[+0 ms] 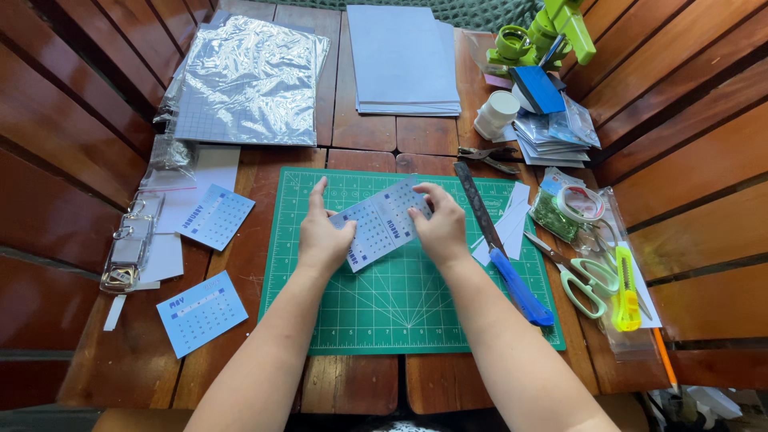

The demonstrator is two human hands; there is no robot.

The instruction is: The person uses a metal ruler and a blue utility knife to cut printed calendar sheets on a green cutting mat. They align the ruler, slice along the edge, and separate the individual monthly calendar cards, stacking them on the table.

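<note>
A small stack of light blue calendar cards (380,228) is held by both hands above the upper middle part of the green cutting mat (408,312). The left hand (322,240) is closed on the left edge of the cards, with the thumb on top and the index finger stretched up beside them. The right hand (440,228) is closed on the right edge, its fingers bent over the top corner. The cards are fanned a little, so that more than one sheet can be seen; whether they touch the mat cannot be told.

The mat is laid on a wooden desk (352,384). Just right of the mat, a dark metal ruler (478,208) and a blue-handled knife (518,286) are lying partly on its edge, with some white paper strips (512,220) beside them. Further right of the mat, pale green scissors (588,280), a yellow utility knife (626,292) and a roll of clear tape (582,202) are placed on a plastic bag.

Left of the mat, two more blue calendar cards (214,214) (200,312) are lying apart on the desk, and metal binder rings (128,240) are seen beyond them. Behind the mat, a pile of blue-grey paper sheets (404,60) and a shiny plastic packet (252,80) are resting, well apart from the hands. Behind the right corner of the mat, a green punch tool (548,32) and a white cup (498,112) are standing.
</note>
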